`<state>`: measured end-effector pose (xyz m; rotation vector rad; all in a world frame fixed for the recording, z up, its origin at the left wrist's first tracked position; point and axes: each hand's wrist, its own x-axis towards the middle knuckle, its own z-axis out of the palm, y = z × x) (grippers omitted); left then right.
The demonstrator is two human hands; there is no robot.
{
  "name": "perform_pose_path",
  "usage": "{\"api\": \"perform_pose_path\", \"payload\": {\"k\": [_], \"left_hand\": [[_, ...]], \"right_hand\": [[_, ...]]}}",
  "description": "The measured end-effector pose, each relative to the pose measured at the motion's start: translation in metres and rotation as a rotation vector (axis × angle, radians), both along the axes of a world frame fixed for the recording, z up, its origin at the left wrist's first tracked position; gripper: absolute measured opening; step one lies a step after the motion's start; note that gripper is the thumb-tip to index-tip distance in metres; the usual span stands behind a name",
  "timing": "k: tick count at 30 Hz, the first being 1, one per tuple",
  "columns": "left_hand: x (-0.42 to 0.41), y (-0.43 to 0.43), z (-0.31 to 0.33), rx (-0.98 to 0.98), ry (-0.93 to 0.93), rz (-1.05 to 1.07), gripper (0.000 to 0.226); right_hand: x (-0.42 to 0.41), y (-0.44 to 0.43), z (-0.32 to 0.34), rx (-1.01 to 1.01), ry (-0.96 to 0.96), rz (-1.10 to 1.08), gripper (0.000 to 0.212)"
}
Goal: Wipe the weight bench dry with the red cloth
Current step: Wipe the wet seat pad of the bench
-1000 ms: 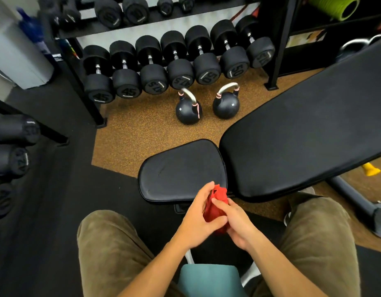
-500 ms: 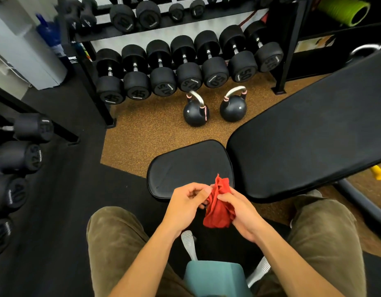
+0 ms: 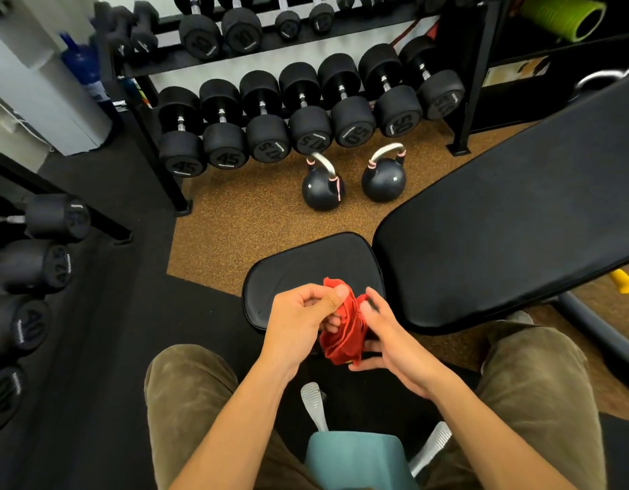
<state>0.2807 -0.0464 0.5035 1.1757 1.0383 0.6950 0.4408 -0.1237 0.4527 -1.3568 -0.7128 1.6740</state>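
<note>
The red cloth is bunched between both hands, just above the near edge of the black bench seat pad. My left hand pinches its upper left fold with thumb and fingers. My right hand cups it from the right and below. The long black backrest pad slopes up to the right of the seat. Neither pad is touched by the cloth.
Two kettlebells stand on the brown floor beyond the seat. A dumbbell rack fills the back, more dumbbells line the left. I sit on a teal stool, knees either side. A yellow object lies under the backrest.
The cloth has loosened from a tight wad into open folds, my hands have pulled slightly apart, and the camera view has shifted so the bench sits further right.
</note>
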Motion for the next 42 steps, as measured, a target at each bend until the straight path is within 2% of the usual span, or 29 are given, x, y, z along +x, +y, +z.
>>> {"api": "perform_pose_path", "payload": {"k": [2,5,7,9,13,17,22,25,29,35,40,42], "left_hand": [[0.0,0.002,0.004,0.012,-0.014,-0.033,0.02],[-0.003,0.007,0.007,0.048,-0.03,-0.075,0.014],[-0.007,0.01,0.008,0.059,-0.047,-0.087,0.016],[-0.009,0.012,0.01,0.074,-0.051,-0.082,0.017],[-0.013,0.016,0.01,0.123,0.025,-0.063,0.017],[-0.014,0.016,0.009,0.188,0.09,-0.072,0.014],[-0.012,0.017,0.015,0.245,0.094,-0.098,0.012],[-0.011,0.019,0.017,0.241,0.097,-0.08,0.013],[-0.011,0.017,0.019,0.107,0.006,0.022,0.022],[-0.015,0.023,0.014,-0.179,-0.171,0.347,0.025],[-0.025,0.039,0.008,-0.19,-0.258,0.473,0.025],[-0.031,0.047,0.007,-0.145,-0.233,0.449,0.027]], "right_hand": [[-0.001,0.001,0.008,0.064,-0.118,0.064,0.091],[0.002,0.005,0.014,0.178,-0.247,0.073,0.045],[0.005,0.007,0.017,0.265,-0.34,0.042,0.033],[0.009,0.009,0.02,0.316,-0.422,0.035,0.032],[0.011,0.012,0.027,0.256,-0.402,0.0,0.034],[0.01,0.017,0.024,0.27,-0.466,-0.093,0.041],[0.004,0.025,0.028,0.271,-0.325,-0.123,0.037],[0.001,0.027,0.028,0.298,-0.333,-0.118,0.035],[-0.001,0.027,0.03,0.337,-0.374,-0.171,0.034],[0.012,0.03,0.024,0.354,-0.463,-0.325,0.034],[0.028,0.038,0.027,0.292,-0.454,-0.383,0.028],[0.034,0.044,0.03,0.301,-0.54,-0.405,0.026]]}}
